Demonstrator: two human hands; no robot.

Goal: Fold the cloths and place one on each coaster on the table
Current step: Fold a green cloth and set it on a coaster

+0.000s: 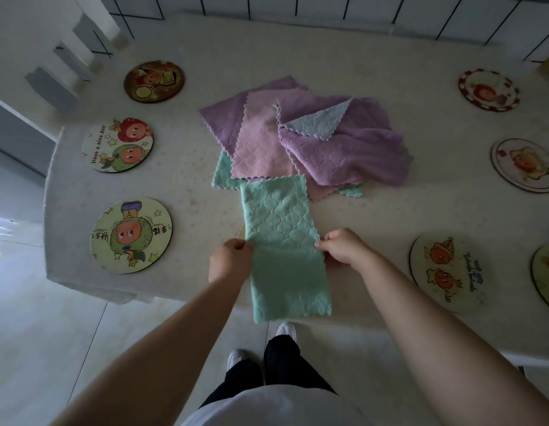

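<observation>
Folding is under way: the green cloth (285,241), lying as a long strip at the table's (374,210) near edge, is pinched mid-length by left hand (231,259) and right hand (343,245). A second fold across seems needed next, then placement on a coaster (131,235).

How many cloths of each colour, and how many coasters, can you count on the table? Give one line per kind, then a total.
Green cloths: 2, the folded strip held by both hands, and one under the pile.
Purple cloths: 2.
Pink cloths: 1.
Light blue cloths: 1.
Coasters: 7 plainly visible, for example.
Total: 13.
</observation>
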